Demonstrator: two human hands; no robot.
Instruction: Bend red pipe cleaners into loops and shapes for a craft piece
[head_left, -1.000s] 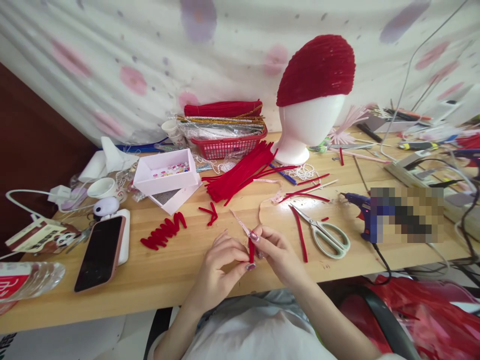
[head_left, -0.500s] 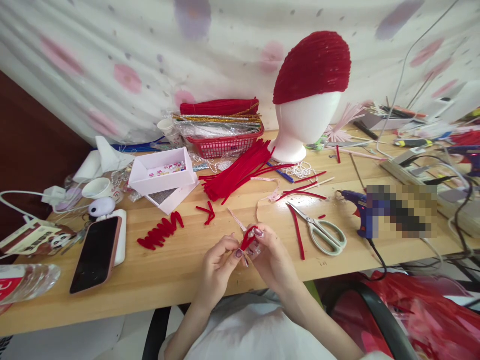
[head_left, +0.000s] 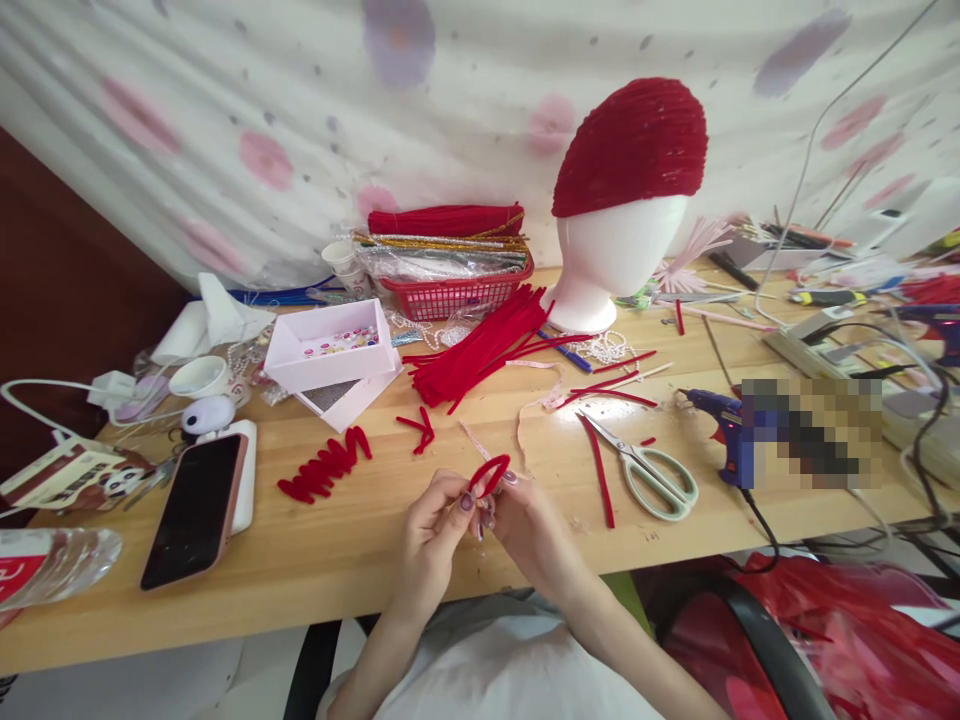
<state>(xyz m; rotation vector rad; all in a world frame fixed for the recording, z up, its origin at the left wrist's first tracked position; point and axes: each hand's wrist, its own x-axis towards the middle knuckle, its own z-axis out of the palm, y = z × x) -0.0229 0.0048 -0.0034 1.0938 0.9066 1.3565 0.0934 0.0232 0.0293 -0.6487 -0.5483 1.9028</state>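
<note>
A red pipe cleaner (head_left: 495,470), bent into a narrow loop, is pinched between the fingertips of both hands just above the table's front edge. My left hand (head_left: 439,520) grips its left end between thumb and fingers. On the other side, my right hand (head_left: 531,522) has its fingers closed on the loop's right part. Fingers hide the lower ends. Behind the hands runs a pale measuring tape (head_left: 474,440). Several bent red pipe cleaner pieces (head_left: 326,468) lie in a row to the left, with short cut pieces (head_left: 418,430) nearer the middle.
Scissors (head_left: 660,485) with pale green handles and a red strip (head_left: 600,470) lie right of my hands. Farther right is a blue glue gun (head_left: 724,430). Behind are a red pipe cleaner bundle (head_left: 480,350), a white box (head_left: 326,365) and a foam head (head_left: 615,250). A phone (head_left: 195,510) lies left.
The red pipe cleaner now shows as a wider, more open loop, tilted to the right. Both hands have shifted slightly, and the whole view has moved a little.
</note>
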